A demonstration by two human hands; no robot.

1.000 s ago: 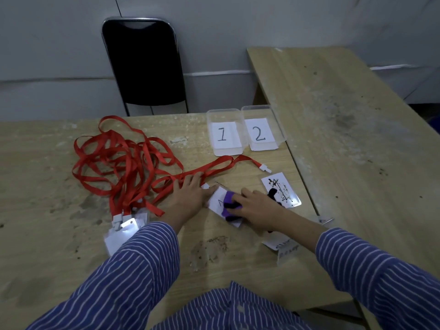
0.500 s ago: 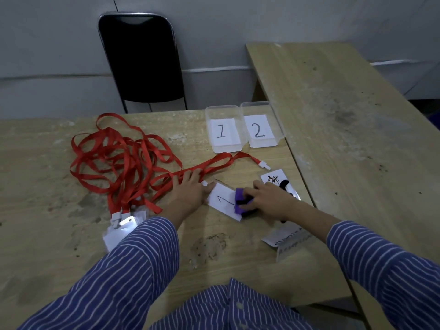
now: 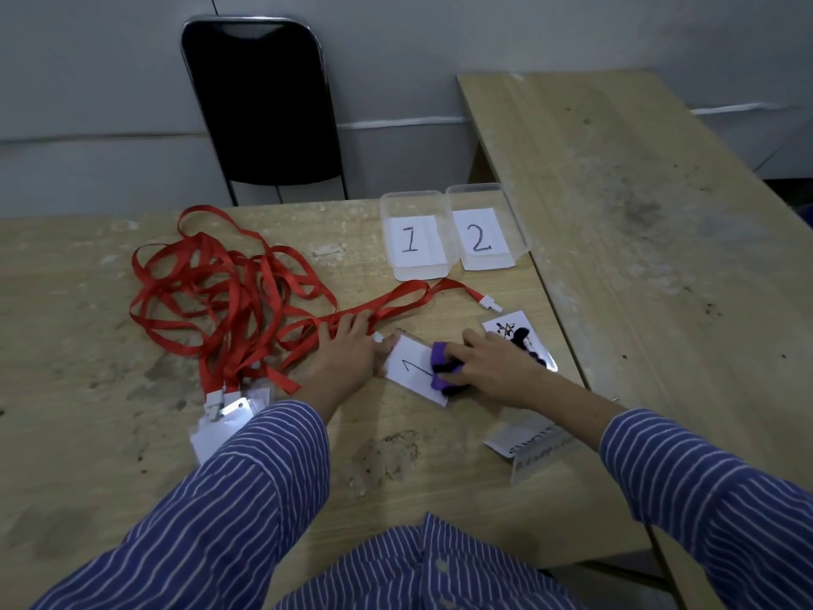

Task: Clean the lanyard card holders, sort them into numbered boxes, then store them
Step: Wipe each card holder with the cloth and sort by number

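Two hands working on wooden table (image 3: 132, 433): left hand (image 3: 347, 358) lying flat, fingers straight, pinning card holder (image 3: 409, 372) marked 1; right hand (image 3: 497, 367) gripping purple cloth (image 3: 440, 372), pressing it on that holder, near boxes 1 (image 3: 413, 239) and 2 (image 3: 484, 231).

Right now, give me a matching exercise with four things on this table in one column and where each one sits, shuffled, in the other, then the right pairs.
Things:
1. purple eraser
2. box marked 2
3. red lanyards
4. scribbled card holder

Places:
A. heaped left of the left hand
B. gripped by the right hand on the card marked 1
C. partly under the right hand's fingers
D. far side of the table, right of the box marked 1

Pairs: 1-B, 2-D, 3-A, 4-C
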